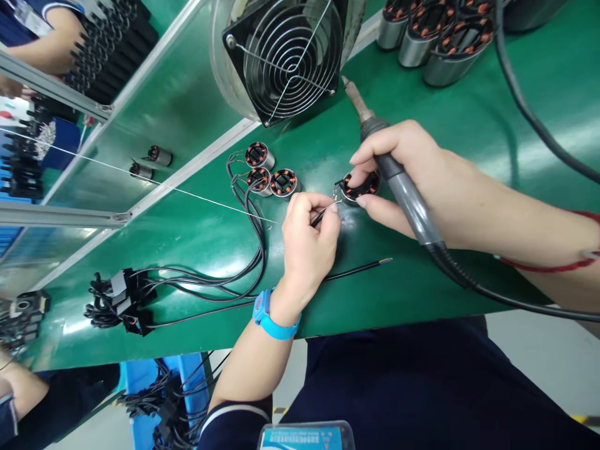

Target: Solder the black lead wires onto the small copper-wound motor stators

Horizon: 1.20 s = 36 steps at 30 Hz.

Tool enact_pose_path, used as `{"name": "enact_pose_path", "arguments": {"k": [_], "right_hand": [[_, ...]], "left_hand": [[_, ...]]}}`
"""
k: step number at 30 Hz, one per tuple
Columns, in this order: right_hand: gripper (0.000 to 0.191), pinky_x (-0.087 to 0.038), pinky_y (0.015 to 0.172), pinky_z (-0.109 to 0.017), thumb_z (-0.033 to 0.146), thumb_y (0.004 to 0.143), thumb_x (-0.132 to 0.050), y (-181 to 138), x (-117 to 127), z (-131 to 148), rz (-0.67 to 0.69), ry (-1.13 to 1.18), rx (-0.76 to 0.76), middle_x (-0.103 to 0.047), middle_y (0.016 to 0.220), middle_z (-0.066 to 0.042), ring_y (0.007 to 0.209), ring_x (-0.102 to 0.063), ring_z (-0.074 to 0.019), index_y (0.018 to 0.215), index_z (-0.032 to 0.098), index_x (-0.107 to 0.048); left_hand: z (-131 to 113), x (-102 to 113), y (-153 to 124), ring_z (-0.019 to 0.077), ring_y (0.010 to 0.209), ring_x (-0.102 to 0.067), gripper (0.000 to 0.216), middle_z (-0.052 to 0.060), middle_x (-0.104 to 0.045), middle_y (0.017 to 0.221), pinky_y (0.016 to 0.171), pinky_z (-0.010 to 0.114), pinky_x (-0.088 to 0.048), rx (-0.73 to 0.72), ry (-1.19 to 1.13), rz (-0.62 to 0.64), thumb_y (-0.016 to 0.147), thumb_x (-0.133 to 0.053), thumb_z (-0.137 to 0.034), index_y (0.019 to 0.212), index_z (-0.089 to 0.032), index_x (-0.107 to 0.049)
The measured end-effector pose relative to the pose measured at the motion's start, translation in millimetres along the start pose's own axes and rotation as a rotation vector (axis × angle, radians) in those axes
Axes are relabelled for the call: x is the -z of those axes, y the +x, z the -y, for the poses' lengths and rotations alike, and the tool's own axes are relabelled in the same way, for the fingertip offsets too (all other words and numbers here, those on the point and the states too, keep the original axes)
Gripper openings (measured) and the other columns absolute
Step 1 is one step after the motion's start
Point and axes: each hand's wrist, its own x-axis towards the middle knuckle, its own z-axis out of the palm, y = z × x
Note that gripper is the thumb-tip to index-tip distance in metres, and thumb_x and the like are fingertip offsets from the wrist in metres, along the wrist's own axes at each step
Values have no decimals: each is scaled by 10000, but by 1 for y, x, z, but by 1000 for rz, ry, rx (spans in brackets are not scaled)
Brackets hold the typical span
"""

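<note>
My left hand [309, 234], with a blue wristband, pinches a black cable [319, 217] whose thin wire ends reach the edge of a motor stator [360, 192]. In my right hand [407, 169] lies a soldering iron [398, 178], its metal tip pointing up and away toward the fan. Thumb and fingers of that same hand also touch the stator, a round metal ring with black insulation and copper windings. Left of my hands stand several more stators [284, 183], some joined to black cables. Another cable end [360, 269] with stripped wires lies in front of the stator.
A fan [290, 62] with a wire guard stands at the back. Larger stators [459, 53] sit back right. Black adapters with bundled cables [124, 300] lie at left; a blue bin [169, 400] is below. Other people's arms [60, 37] show beyond the metal frame.
</note>
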Motion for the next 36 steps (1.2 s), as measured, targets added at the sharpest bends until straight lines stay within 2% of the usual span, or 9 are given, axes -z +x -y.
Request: {"name": "enact_pose_path", "arguments": {"k": [4,14,18,22,25,27,30,32,36], "right_hand": [[292,-506,926,-442,292,858,-612,0,-4,-1,-11,-66,-29,-659,975,-31,946,-654,-252,1139,268,-536],[370,-484,916,-515,165,814,-551,0,-9,-2,72,-223,26,-671,965,-64,947,-611,-303,1168,271,-522],[306,-471,947,-523,163,833,-544,2,-8,0,79,-192,41,-672,917,-57,944,-640,-300,1121,266,-545],[270,-502,905,-494,185,875,-519,2,-9,-1,-7,-164,43,-691,918,-39,894,-677,-278,1130,266,-562],[366,-532,878,-479,196,871,-534,4,-12,-6,-87,-140,-2,-711,1022,-31,921,-688,-275,1225,286,-544],[409,-532,912,-499,184,853,-546,7,-14,-11,-65,-121,26,-715,1101,-35,1024,-680,-296,1245,302,-550],[379,-525,935,-513,188,858,-541,10,-17,-18,0,-108,69,-719,1119,-37,1089,-667,-305,1214,312,-580],[347,-541,891,-466,203,873,-532,10,-18,-21,37,-50,54,-723,1074,-33,1015,-688,-275,1203,297,-579],[328,-542,729,-336,277,893,-588,4,-19,-24,63,164,-105,-720,926,-17,796,-689,-196,1218,250,-555]], "left_hand": [[-1,0,0,125,790,-600,75,5,-591,831,750,258,-489,12,-20,0,870,-598,-138,862,-202,-560],[1,-1,0,126,811,-599,74,9,-595,844,767,261,-491,23,-20,4,873,-595,-135,870,-201,-561],[2,0,0,119,801,-590,81,8,-600,849,751,251,-484,36,-70,-11,855,-610,-133,883,-195,-565],[0,4,3,88,694,-567,155,-17,-616,808,656,213,-457,186,-160,18,838,-646,-127,966,-190,-586],[-2,8,8,67,556,-495,13,-28,-623,725,541,201,-397,369,-235,143,882,-622,-167,884,-179,-617],[-4,11,12,54,494,-430,91,-38,-605,664,494,198,-348,459,-295,201,899,-607,-177,809,-169,-620],[-8,13,15,40,479,-377,117,-60,-549,608,492,185,-316,518,-402,190,875,-634,-145,761,-163,-611],[-11,14,16,33,475,-352,131,-73,-507,589,485,179,-292,546,-460,169,851,-671,-159,743,-165,-597],[-13,17,16,26,453,-309,203,-75,-463,576,443,182,-219,605,-554,141,814,-716,-256,717,-170,-560]]}}
